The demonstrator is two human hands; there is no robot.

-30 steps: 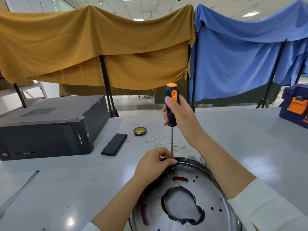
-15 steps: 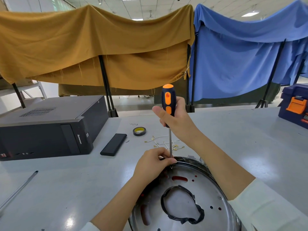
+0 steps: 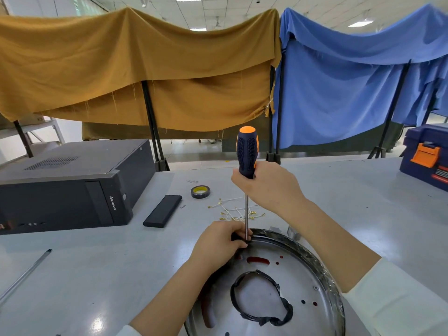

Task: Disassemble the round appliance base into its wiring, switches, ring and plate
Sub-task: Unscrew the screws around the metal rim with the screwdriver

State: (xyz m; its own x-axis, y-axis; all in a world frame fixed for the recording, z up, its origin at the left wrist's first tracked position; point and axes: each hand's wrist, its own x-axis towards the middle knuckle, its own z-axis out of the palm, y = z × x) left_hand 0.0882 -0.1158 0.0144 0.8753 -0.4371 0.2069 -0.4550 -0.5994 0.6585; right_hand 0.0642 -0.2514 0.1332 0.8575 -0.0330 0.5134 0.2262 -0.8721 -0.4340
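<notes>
Right hand [image 3: 269, 187] fingers clamped round upright screwdriver [image 3: 247, 151] handle; left hand [image 3: 218, 241] fingers curled, pinching round base [image 3: 303, 275] rim beside the screwdriver tip.

One word reads clearly: "lenovo", in pale letters running sideways down the front panel of the dark computer case [image 3: 72, 187] on the left of the table [image 3: 363, 204]. The blue toolbox [image 3: 426, 156] at the right edge carries red-and-white strips on its front, but their print is too small to make out. Nothing else out here carries readable lettering.
</notes>
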